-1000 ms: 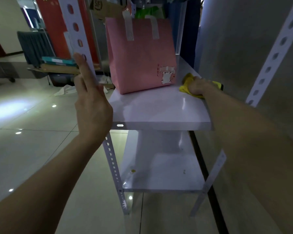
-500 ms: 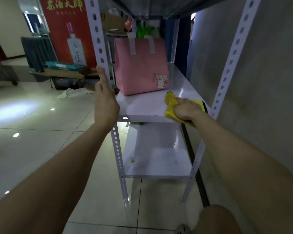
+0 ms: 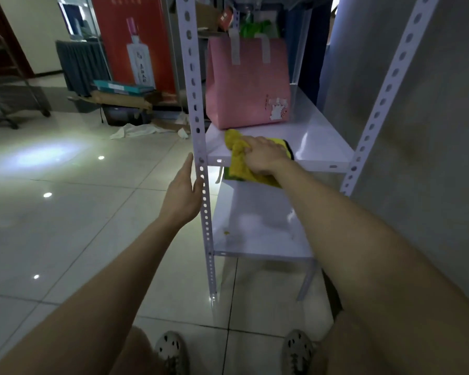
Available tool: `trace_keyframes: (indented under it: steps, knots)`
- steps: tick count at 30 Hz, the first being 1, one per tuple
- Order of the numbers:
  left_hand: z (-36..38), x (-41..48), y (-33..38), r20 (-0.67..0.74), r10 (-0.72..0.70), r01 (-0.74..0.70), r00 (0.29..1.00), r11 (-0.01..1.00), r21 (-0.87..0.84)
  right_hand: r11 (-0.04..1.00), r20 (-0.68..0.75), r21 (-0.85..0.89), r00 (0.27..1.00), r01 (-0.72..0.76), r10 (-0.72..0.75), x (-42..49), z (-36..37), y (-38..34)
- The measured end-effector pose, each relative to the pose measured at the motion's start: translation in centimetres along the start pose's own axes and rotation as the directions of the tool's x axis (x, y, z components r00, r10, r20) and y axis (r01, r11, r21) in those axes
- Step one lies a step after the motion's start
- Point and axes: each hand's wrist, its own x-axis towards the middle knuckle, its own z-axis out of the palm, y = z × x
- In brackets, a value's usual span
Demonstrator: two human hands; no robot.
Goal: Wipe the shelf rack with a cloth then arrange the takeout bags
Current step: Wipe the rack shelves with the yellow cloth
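Observation:
A white metal shelf rack (image 3: pixel 320 147) stands against the grey wall on the right. A pink takeout bag (image 3: pixel 247 85) sits upright at the back of its middle shelf. My right hand (image 3: pixel 263 155) grips a yellow cloth (image 3: pixel 238 161) at the front left edge of that shelf, with the cloth hanging over the lip. My left hand (image 3: pixel 183 193) is flat and empty, its fingers resting against the rack's front left upright (image 3: pixel 198 136). A lower shelf (image 3: pixel 255 228) shows a small yellow speck and smudges. A green bag (image 3: pixel 255 27) is partly hidden behind the pink one.
A glossy tiled floor (image 3: pixel 65 212) spreads to the left. Cardboard, boxes and a white rag (image 3: pixel 136 129) lie by a red poster (image 3: pixel 136 41) at the back. A dark trolley (image 3: pixel 8 98) stands far left. My two shoes (image 3: pixel 171 353) are near the rack's foot.
My right hand has dragged the yellow cloth from the shelf's right side near the bag to its front left edge. My left hand slid down the upright. My view has pulled back.

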Motion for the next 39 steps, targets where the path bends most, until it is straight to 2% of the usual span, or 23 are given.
trace_keyframes:
  steps: [3,6,11,15,19,22,25,28,30,32,35,39]
  knots:
    - [1.5,-3.6,-1.4,0.097,-0.031,0.029,0.995,0.999,0.025,0.995,-0.054,-0.009,0.994,-0.095,0.094,-2.3,-1.8,5.9]
    - [2.9,-5.8,-2.2,0.148,-0.105,0.095,0.983,0.993,0.074,0.997,-0.139,-0.025,0.988,-0.076,0.072,-5.1,-2.1,9.2]
    - [4.5,-6.8,-3.2,0.181,-0.152,0.140,0.972,0.987,0.075,0.997,-0.441,-0.065,0.897,-0.034,0.002,-10.0,1.9,8.9]
    - [5.5,-6.5,-4.4,0.164,-0.180,0.173,0.970,0.983,0.058,1.000,-0.542,-0.006,0.841,-0.013,0.008,-13.4,8.4,7.7]
    - [6.8,-5.4,-5.5,0.097,-0.262,0.265,0.960,0.964,-0.012,0.999,-0.413,0.011,0.910,-0.037,0.039,-14.1,15.7,8.1]
    - [8.2,-3.8,-6.9,0.046,-0.270,0.273,0.962,0.958,-0.090,0.998,-0.328,0.001,0.943,-0.056,0.053,-11.9,19.8,8.8]
    - [10.1,-2.2,-8.7,-0.016,-0.217,0.213,0.976,0.967,-0.138,0.999,-0.252,0.015,0.966,-0.049,0.051,-8.9,24.2,8.7]
    - [12.3,-1.1,-10.9,-0.108,-0.099,0.091,0.989,0.993,-0.077,0.999,-0.171,-0.038,0.985,-0.034,0.027,-5.9,28.8,8.0]
    - [13.8,-0.6,-12.1,-0.155,-0.066,0.061,0.986,0.997,-0.036,0.996,-0.106,-0.083,0.994,0.017,-0.025,-3.8,31.6,6.9]
    - [15.1,-0.2,-13.3,-0.214,-0.041,0.040,0.976,0.999,-0.011,0.989,0.002,-0.108,0.995,0.097,-0.097,-1.7,34.5,5.3]
    - [16.5,0.5,-14.5,-0.306,0.031,-0.029,0.951,1.000,0.010,0.986,0.199,-0.038,0.968,0.161,-0.150,1.4,37.9,3.5]
    - [17.2,0.8,-14.9,-0.396,0.067,-0.072,0.916,0.997,0.001,0.982,0.142,0.047,0.972,0.183,-0.188,7.0,38.8,4.1]
